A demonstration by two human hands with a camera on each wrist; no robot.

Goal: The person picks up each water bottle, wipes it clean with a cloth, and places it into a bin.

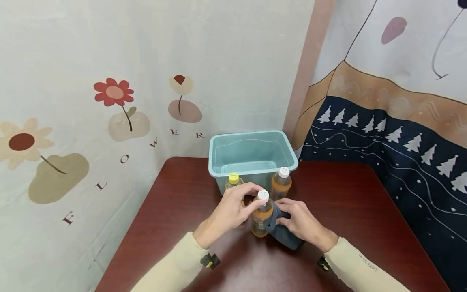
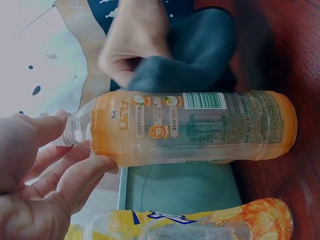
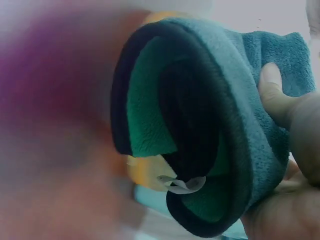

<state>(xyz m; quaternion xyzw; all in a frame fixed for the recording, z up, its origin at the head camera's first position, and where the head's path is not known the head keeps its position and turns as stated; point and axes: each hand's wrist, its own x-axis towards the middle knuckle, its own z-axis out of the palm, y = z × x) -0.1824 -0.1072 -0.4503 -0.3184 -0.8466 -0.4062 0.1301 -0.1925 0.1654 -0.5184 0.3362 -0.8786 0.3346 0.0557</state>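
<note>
A clear plastic bottle (image 1: pixel 259 225) with a white cap and orange-trimmed label stands upright on the table. My left hand (image 1: pixel 230 207) holds it at the top, thumb and fingers around its cap and neck, as the left wrist view also shows. In my right hand (image 1: pixel 304 221) is a folded dark grey-blue cloth (image 1: pixel 286 235), pressed to the bottle's right side in the head view. The right wrist view shows the cloth (image 3: pixel 250 115) bent into a loop, with a dark border and a small white tag. In the left wrist view, the right hand is blurred.
A light blue plastic bin (image 1: pixel 215 162) stands at the table's back edge. In front of it are a second white-capped bottle (image 1: pixel 280 187) and a yellow-capped bottle (image 1: pixel 233 179), partly behind my left hand. The dark red table (image 1: pixel 175 202) meets printed wall cloths behind.
</note>
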